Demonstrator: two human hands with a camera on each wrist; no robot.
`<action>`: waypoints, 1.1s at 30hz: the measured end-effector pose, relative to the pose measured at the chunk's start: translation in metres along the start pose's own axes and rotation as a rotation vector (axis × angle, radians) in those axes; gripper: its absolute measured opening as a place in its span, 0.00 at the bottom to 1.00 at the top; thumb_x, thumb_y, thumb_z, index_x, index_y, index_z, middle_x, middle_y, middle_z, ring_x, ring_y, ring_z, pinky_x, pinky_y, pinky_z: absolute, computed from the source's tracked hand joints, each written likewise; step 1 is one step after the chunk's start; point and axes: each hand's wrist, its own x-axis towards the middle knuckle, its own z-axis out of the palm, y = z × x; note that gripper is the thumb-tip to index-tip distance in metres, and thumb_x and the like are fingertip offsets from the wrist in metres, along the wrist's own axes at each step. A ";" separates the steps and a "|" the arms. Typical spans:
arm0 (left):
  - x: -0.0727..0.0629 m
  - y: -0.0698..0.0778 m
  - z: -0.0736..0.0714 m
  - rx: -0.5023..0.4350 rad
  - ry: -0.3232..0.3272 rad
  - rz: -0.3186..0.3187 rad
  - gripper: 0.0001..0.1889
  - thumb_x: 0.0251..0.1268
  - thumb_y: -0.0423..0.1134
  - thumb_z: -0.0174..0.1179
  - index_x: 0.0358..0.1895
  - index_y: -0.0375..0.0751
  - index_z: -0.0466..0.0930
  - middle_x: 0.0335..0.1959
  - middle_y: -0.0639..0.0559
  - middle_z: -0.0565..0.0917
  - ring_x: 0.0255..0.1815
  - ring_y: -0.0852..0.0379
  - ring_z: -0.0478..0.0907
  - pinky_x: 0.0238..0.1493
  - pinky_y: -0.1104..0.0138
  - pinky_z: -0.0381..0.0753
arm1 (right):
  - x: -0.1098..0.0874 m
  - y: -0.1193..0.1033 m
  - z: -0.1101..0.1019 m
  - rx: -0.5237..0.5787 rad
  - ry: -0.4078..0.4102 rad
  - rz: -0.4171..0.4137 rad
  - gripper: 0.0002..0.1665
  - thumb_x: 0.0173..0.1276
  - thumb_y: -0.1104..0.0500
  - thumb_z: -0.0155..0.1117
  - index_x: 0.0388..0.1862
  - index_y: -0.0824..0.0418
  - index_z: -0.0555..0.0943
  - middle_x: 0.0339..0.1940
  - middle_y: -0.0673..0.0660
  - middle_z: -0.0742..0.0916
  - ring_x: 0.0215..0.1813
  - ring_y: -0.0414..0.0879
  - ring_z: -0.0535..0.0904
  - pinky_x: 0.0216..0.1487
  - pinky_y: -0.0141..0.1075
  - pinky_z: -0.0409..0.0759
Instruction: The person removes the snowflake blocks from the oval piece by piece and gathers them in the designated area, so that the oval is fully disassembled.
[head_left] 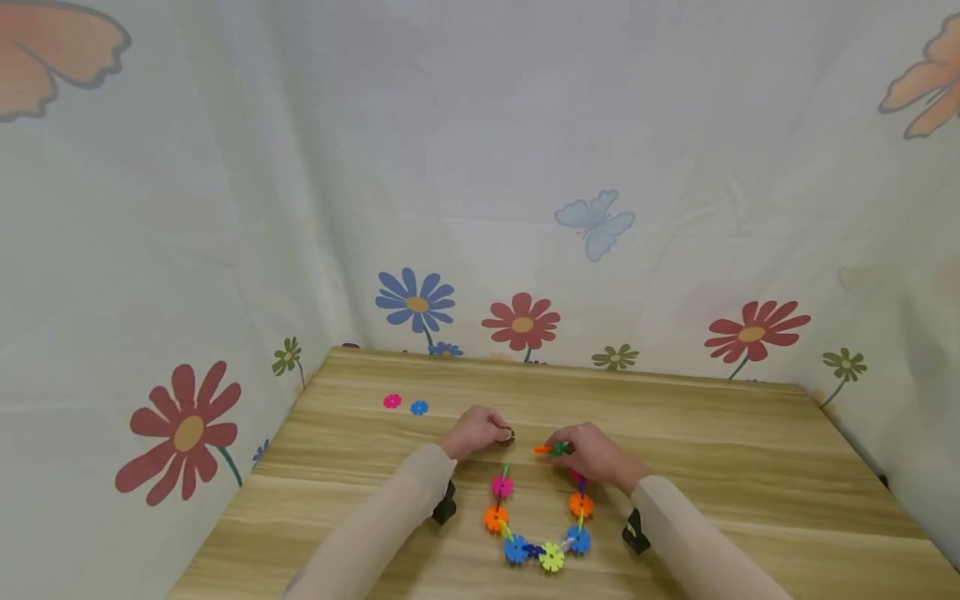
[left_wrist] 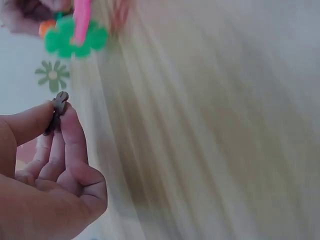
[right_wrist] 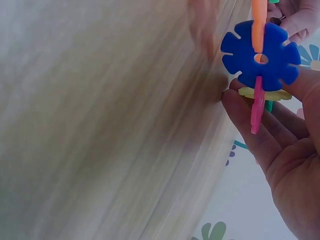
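My left hand (head_left: 476, 432) pinches a brown flower-shaped disc (left_wrist: 59, 111) between thumb and fingertips, on edge. To its right, my right hand (head_left: 590, 454) grips one end of a chain of interlocked plastic flower discs. A green disc (head_left: 559, 448) and an orange disc (head_left: 542, 450) stick out from its fingers toward the left hand. In the right wrist view, a blue disc (right_wrist: 277, 52) and a yellow disc (right_wrist: 272, 94) show by the fingers. The chain curves toward me in a U, past a yellow disc (head_left: 552, 557), up to a pink disc (head_left: 502, 486) below my left hand.
Two loose discs, one pink (head_left: 392, 401) and one blue (head_left: 419, 407), lie on the wooden table (head_left: 750, 467) beyond the left hand. A pale curtain (head_left: 465, 167) printed with flowers and butterflies surrounds the table's back and sides.
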 end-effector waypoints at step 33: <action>0.008 -0.036 -0.066 -0.041 0.317 -0.213 0.07 0.59 0.26 0.61 0.40 0.27 0.77 0.34 0.39 0.81 0.28 0.53 0.81 0.26 0.69 0.77 | 0.000 0.001 -0.003 0.011 -0.012 -0.019 0.11 0.61 0.60 0.69 0.43 0.56 0.84 0.41 0.49 0.86 0.42 0.42 0.80 0.44 0.39 0.78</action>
